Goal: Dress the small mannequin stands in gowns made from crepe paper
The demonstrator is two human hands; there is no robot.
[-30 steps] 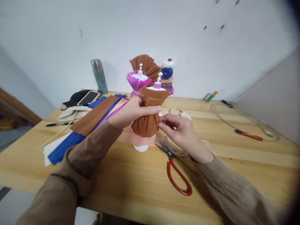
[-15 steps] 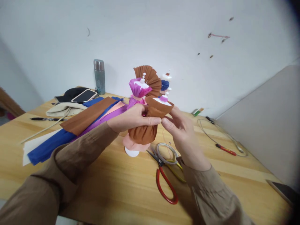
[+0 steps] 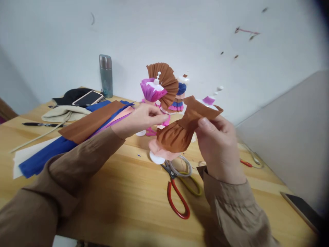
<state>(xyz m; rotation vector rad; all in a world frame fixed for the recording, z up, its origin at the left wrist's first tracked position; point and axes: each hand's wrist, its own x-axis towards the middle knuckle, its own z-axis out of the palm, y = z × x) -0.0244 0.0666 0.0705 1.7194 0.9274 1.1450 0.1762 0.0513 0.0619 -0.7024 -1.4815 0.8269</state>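
My right hand (image 3: 218,147) grips a small white mannequin dressed in a brown crepe paper dress (image 3: 183,128), thumb on the bodice at the waist. The mannequin tilts to the right, with a purple patch at its neck, a peach layer under the skirt and a white base (image 3: 157,157). My left hand (image 3: 144,120) is off the dress, just left of it, thumb and fingers slightly apart with nothing visible in them. Behind it stands a mannequin with a purple paper collar (image 3: 153,91) and a pleated brown fan (image 3: 164,84). Another mannequin in blue and pink layers (image 3: 178,97) is farther back.
Red-handled scissors (image 3: 177,199) lie in front beside a tape roll (image 3: 186,166). Paper strips (image 3: 89,125), a pen (image 3: 38,124), a phone (image 3: 88,98) and a flask (image 3: 106,77) are at left. A dark, flat device (image 3: 300,207) lies at the right edge.
My left hand has let go of the brown dress and sits apart from it. My right hand has moved right with the mannequin, which now leans more to the right.
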